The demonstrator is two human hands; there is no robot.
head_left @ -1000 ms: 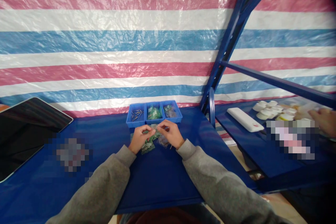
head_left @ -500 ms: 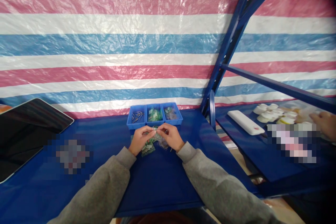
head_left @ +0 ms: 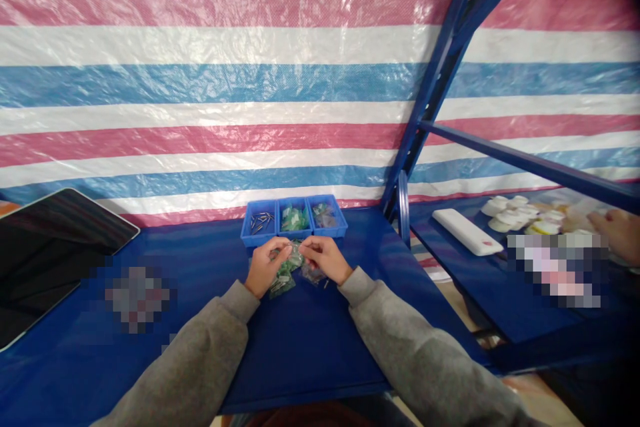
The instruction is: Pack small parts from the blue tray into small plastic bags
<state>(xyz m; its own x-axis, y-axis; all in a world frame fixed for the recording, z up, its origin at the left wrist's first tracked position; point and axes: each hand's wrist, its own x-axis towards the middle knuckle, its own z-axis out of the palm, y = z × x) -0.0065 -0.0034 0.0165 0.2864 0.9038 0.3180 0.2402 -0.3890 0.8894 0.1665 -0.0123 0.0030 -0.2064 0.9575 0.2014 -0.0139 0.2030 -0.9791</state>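
Observation:
Both hands are close together over the middle of the blue table, thumbs and fingers pinched. My left hand [head_left: 266,267] and my right hand [head_left: 327,259] grip a small clear plastic bag [head_left: 296,255] between them, its upper edge at the fingertips. What is inside it is too small to make out. Under and beside my left hand lie green-tinted bags of small metal parts [head_left: 283,282]. A greyish clear bag [head_left: 313,273] rests below my right fingers, with a small metal pin [head_left: 326,285] by it.
Just behind my hands stands a blue three-compartment tray [head_left: 260,240] with metal pins, green bags and greyish bags. A black-screened tablet [head_left: 55,260] lies at left. A blue metal post [head_left: 425,107] rises at right; beyond it are a white case [head_left: 467,232], white round parts [head_left: 517,213] and another person's hand [head_left: 617,233].
My fingertips have drawn slightly apart, showing more of the clear bag between them. My right hand has shifted a little to the right; the tray and loose bags stay put.

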